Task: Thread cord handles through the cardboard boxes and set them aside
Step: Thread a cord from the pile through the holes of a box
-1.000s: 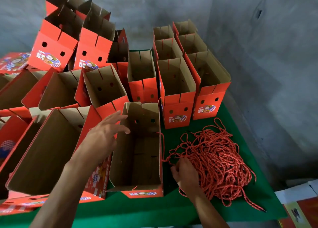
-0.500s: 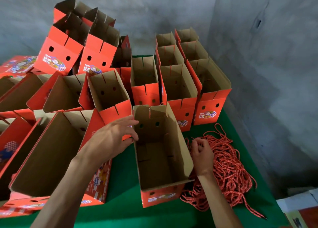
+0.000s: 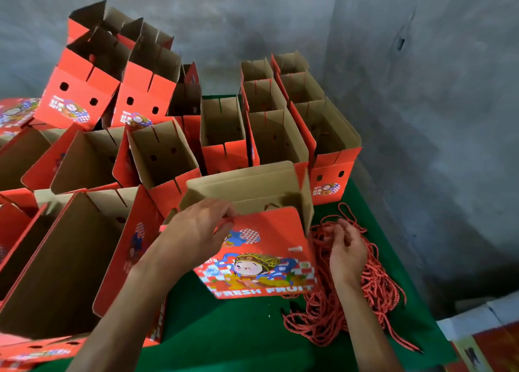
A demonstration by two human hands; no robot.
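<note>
Left hand grips box top edge; right hand over cords.

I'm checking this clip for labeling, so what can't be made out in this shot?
Head view only:
- Left hand fingertips curl over the printed box edge; whether a cord is pinched is unclear.
- Right hand fingers blur against the cord pile; grip uncertain.
- The box's handle holes are hidden behind its panel.
- Stacked boxes at left are cut off by the frame edge.
</note>
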